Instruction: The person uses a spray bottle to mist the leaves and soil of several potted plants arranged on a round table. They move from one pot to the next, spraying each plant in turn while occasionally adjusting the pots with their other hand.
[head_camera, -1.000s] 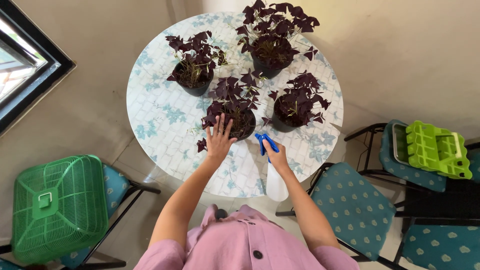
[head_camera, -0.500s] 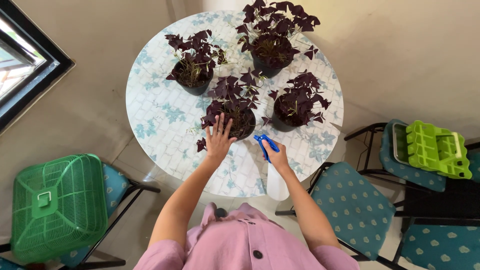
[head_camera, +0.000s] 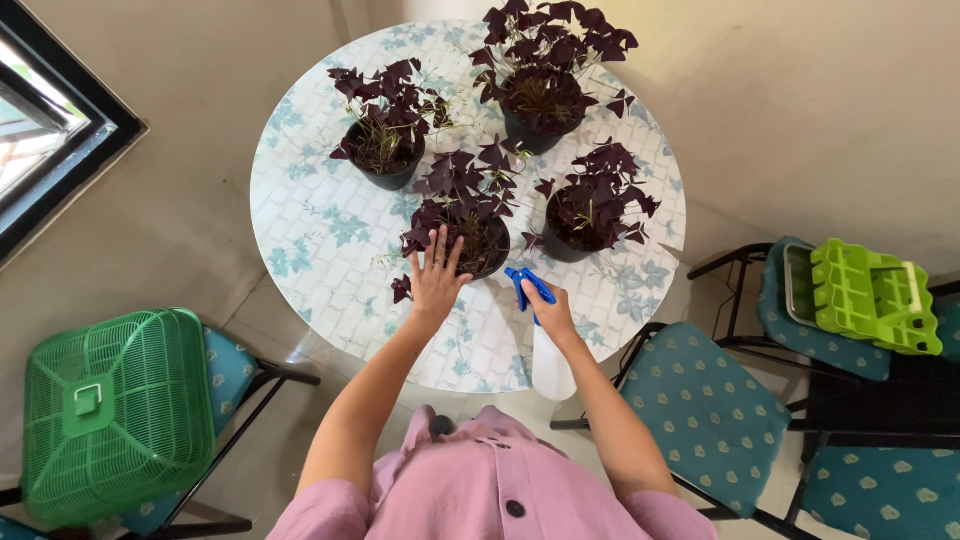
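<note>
Item, left hand (head_camera: 437, 279): I see it spread flat, fingers fanned wide, palm down over the near rim of the nearest potted plant (head_camera: 462, 215); fingertips reach in among the dark purple leaves. Nothing is gripped.

Item, right hand (head_camera: 553, 313): wrapped tight round the neck of a spray bottle (head_camera: 552, 362), white body, blue trigger head. The blue nozzle points far-left toward the same pot and sits just beside its right rim. The bottle body hangs off the near edge of the surface, tilted.

Item, surface (head_camera: 310, 230): round, pale, printed with blue-green flowers. It carries four black pots of purple-leaved plants: the nearest one under my left hand; a second pot (head_camera: 385, 130) far left; a third pot (head_camera: 545, 75) at the far side; a fourth pot (head_camera: 595, 205) on the right, near the sprayer.

Item, surroundings: a green mesh food cover (head_camera: 115, 410) resting on a chair near left; a teal cushioned chair (head_camera: 710, 415) near right; a lime green plastic rack (head_camera: 872, 297) on another chair at right; a dark window frame (head_camera: 60, 140) at far left.

Item, my clothing: pink buttoned shirt (head_camera: 480, 490), low in view.
</note>
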